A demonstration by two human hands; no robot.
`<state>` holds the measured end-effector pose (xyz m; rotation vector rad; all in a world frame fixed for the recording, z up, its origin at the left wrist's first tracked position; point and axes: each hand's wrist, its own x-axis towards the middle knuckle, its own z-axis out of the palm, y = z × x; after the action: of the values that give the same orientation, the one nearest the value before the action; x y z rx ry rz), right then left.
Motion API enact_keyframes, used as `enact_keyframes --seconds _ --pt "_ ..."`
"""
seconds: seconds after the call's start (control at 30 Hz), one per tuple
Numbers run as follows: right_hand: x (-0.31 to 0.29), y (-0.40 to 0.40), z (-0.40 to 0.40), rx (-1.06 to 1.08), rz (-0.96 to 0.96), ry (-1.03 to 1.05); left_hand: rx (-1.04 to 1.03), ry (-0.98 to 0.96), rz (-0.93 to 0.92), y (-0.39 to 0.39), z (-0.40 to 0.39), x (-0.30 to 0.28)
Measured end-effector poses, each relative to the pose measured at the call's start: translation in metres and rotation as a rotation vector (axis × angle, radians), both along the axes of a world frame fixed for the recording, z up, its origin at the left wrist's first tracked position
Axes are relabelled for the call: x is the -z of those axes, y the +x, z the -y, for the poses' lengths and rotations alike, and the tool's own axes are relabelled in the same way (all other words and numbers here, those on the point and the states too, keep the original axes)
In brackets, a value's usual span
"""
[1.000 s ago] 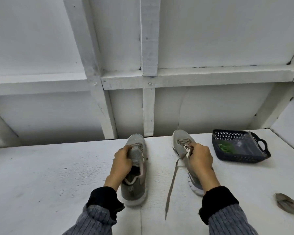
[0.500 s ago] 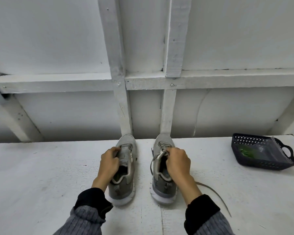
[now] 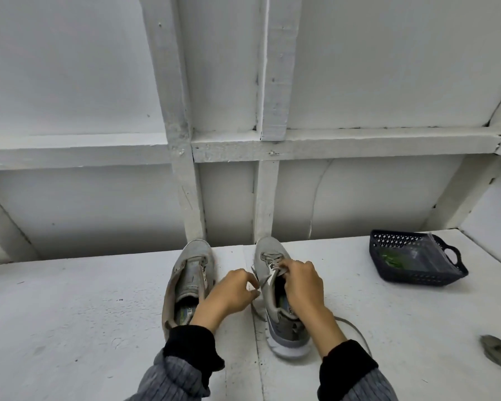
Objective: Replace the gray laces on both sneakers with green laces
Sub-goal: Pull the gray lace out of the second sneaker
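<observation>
From my feed, biggest thing is the white painted wooden table (image 3: pixel 70 328), with two gray low-top sneakers standing side by side, toes toward the white framed wall. The left sneaker (image 3: pixel 191 273) has no lace in it. The right sneaker (image 3: pixel 268 257) has its flat gray lace (image 3: pixel 355 331) partly in, one end trailing off behind the right wrist. Off right sits a dark perforated plastic basket (image 3: pixel 411 273) with something green inside, probably the green laces (image 3: pixel 392 260). The left hand (image 3: pixel 229 296) pinches a lace strand beside the right sneaker; the right hand (image 3: pixel 302 287) is curled round the lace up at the eyelets.
</observation>
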<state>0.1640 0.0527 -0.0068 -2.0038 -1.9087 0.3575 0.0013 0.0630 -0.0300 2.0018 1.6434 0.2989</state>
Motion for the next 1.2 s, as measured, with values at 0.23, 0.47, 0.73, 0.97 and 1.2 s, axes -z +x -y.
enact_keyframes --seconds 0.23,0.47,0.73,0.97,1.2 --pt "0.012 0.007 -0.003 0.036 -0.154 0.055 -0.151 -0.17 0.337 -0.001 -0.004 0.003" --pt "0.019 0.002 -0.01 0.01 -0.258 0.065 -0.234 0.024 0.264 -0.014 -0.019 -0.033" --pt "0.024 0.01 -0.006 -0.04 -0.428 0.053 -0.125 0.289 0.113 0.001 -0.008 -0.007" --pt "0.038 0.015 0.003 0.004 -0.423 0.198 -0.16 0.296 0.273 0.014 -0.007 0.003" --pt "0.039 0.008 0.005 0.053 -0.343 0.254 -0.144 0.353 0.233 0.018 -0.008 0.015"
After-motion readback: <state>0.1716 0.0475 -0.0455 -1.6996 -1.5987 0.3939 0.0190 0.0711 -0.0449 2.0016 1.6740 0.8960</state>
